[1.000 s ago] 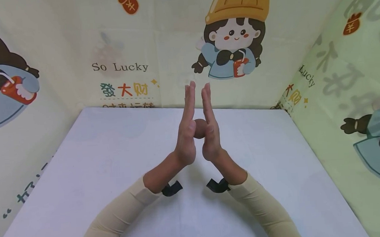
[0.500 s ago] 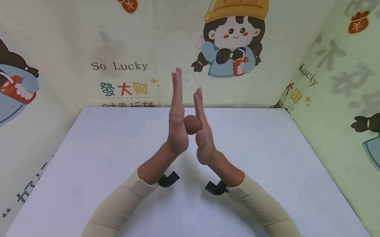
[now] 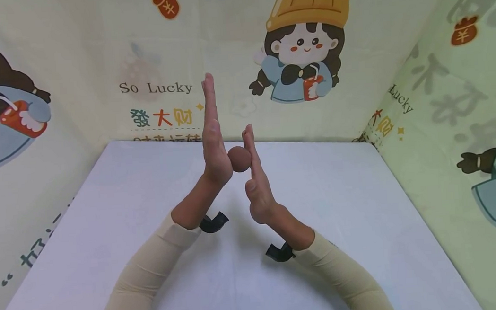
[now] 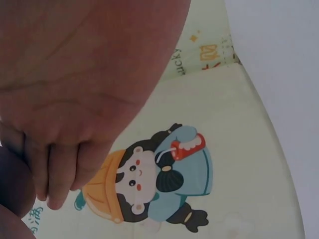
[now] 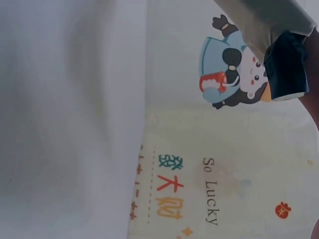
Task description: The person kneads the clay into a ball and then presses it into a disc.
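A small brown ball [image 3: 239,159] sits between the person's two hands, raised over the table in the head view. The left hand [image 3: 215,140] stands upright with straight fingers, and the heel of its palm presses the ball. From the other side, the straight fingers of the right hand [image 3: 258,180] touch the ball, lower than the left hand. In the left wrist view the right palm [image 4: 75,84] fills the upper left, and the dark ball [image 4: 15,184] shows at the left edge. The right wrist view shows the left forearm's sleeve [image 5: 271,20], while the ball is out of view.
A white table [image 3: 169,193] lies below the hands. Pale walls [image 3: 224,42] printed with cartoon figures and lettering surround it at the back and sides. Black wrist mounts [image 3: 214,222] jut inward from both wrists.
The left hand has slid up and away to the left, while the right hand has shifted left and slightly down. The ball has rolled from between the palms toward the right fingers and left palm heel.
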`<action>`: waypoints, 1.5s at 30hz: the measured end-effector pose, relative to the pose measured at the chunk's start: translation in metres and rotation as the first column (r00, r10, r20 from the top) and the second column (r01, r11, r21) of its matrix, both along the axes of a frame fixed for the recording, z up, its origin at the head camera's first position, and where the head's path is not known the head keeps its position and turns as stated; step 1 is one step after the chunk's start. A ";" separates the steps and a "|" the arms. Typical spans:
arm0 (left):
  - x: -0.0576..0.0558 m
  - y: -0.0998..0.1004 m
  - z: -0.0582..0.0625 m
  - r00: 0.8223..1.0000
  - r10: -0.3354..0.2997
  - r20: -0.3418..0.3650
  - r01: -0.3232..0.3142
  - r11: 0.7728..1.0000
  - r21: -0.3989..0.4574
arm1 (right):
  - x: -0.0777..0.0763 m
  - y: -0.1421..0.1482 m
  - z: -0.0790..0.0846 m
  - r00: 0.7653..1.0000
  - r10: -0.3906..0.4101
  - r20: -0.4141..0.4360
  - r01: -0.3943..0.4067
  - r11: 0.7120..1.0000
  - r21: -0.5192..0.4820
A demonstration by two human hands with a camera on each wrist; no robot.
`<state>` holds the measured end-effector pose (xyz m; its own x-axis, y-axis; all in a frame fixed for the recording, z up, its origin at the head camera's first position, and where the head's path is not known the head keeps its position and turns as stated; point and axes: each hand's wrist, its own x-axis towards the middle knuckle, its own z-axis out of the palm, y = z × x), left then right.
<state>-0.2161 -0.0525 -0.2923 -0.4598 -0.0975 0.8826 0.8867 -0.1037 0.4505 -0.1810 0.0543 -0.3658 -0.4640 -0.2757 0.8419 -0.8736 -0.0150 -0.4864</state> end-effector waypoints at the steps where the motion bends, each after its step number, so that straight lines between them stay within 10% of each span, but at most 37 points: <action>1: -0.003 -0.002 0.000 1.000 0.008 -0.007 -0.008 1.000 0.009 | 0.000 0.000 0.000 1.000 0.003 0.002 -0.003 1.000 0.003; 21: -0.034 -0.014 -0.017 0.996 0.033 0.079 -0.039 0.997 0.073 | 0.008 -0.002 0.001 0.996 0.005 -0.088 -0.007 1.000 -0.018; 45: -0.033 0.005 -0.062 0.989 0.096 0.115 -0.065 0.967 -0.248 | 0.010 0.001 0.030 0.988 0.016 -0.152 -0.033 0.993 -0.112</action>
<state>-0.2494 -0.0479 -0.3547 -0.5671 0.0711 0.8206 0.8229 0.0918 0.5608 -0.1713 0.0556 -0.3360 -0.3239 -0.1837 0.9281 -0.9353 -0.0853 -0.3433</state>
